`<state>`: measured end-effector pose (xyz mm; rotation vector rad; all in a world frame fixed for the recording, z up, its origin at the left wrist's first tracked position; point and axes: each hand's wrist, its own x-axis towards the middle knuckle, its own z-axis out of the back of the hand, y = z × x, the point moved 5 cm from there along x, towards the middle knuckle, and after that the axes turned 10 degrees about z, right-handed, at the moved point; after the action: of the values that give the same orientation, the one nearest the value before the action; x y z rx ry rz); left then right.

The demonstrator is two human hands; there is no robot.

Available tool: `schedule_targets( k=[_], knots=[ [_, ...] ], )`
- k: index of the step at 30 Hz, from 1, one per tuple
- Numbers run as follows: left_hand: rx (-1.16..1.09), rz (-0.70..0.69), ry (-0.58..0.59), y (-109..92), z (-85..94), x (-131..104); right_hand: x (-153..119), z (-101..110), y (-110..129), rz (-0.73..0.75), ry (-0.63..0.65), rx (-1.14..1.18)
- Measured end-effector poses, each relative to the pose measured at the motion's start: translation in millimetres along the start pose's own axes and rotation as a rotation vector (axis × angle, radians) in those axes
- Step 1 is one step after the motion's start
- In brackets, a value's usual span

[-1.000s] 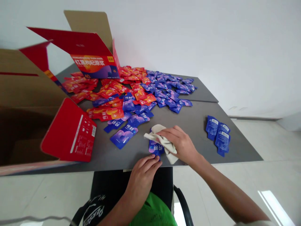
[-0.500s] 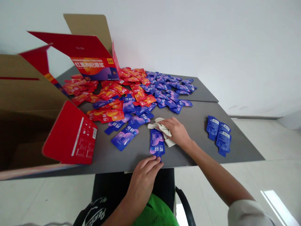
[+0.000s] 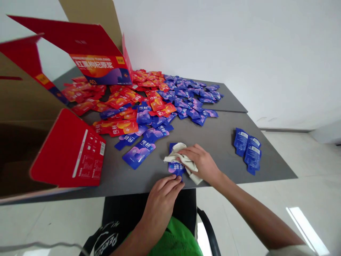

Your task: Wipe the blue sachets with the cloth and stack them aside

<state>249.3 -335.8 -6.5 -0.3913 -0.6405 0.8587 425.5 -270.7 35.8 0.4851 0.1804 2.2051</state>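
Note:
A blue pouch (image 3: 176, 168) lies flat near the table's front edge, its spout end toward me. My left hand (image 3: 164, 195) presses its fingertips on that spout end, fingers close together. A crumpled white cloth (image 3: 183, 159) covers the middle of the pouch, and my right hand (image 3: 201, 161) is closed on it from the right. More blue pouches (image 3: 139, 153) lie just to the left, beside a heap of red pouches (image 3: 124, 127). Several blue pouches (image 3: 252, 155) rest face down in a small group at the right.
An open red carton (image 3: 77, 153) stands at the left front, flaps out. Behind it is a second open carton (image 3: 102, 69). A large pile of blue pouches (image 3: 186, 94) spreads over the back of the grey table (image 3: 213, 142), against a white wall.
My right hand has moved the cloth toward me, down over the pouch's middle, uncovering its far end. My left hand stays on the spout end. The view has shifted slightly.

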Motion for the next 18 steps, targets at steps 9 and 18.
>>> schedule_targets(
  k=[9,18],
  knots=[
    [0.026,-0.016,0.042,-7.5,12.1,15.8,13.0,43.0,-37.3,-0.13,-0.418,-0.04],
    [0.338,0.257,-0.103,-6.4,1.9,53.5,-104.0,34.0,-27.2,-0.717,-1.002,0.233]
  ],
)
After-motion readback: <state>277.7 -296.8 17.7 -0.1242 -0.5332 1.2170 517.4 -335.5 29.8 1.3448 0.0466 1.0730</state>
